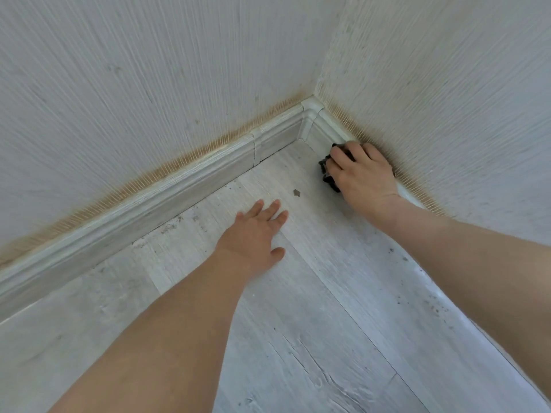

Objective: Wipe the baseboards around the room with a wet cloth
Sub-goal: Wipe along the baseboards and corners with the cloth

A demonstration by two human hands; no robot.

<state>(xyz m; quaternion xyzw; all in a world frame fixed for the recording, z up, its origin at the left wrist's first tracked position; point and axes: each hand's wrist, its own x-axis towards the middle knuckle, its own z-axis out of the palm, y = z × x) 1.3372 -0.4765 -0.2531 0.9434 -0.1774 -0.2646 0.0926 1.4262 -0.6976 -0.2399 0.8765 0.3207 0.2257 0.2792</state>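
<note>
A: Two hands are shown at the corner of the floor (313, 323) where two runs of baseboard meet. How is the right hand (362, 174) occupied?

B: The dark cloth (326, 171) is gripped under the right hand, with the fingers curled over it. The cloth is pressed against the right baseboard (325, 129), just beside the corner piece (311, 114). Only the cloth's dark edge is seen, past the fingertips on the side toward the corner; the rest is hidden beneath the palm.

A: And the left hand (253, 234)?

B: The left hand is laid flat on the floor with fingers straight and slightly spread; nothing is held. It is placed near the left baseboard (149, 201) without touching it, and it is kept well apart from the cloth.

A: What lies between the hands?

B: A small dark speck (296, 192) is seen on the floor between the left fingertips and the cloth, nearer the corner.

A: What else is marked?

B: A brownish stain band (119, 192) is seen on the textured wallpaper (149, 84) directly above both baseboards. A joint piece (256, 144) is fitted in the left baseboard, and small dark spots are scattered along the floor's right edge.
</note>
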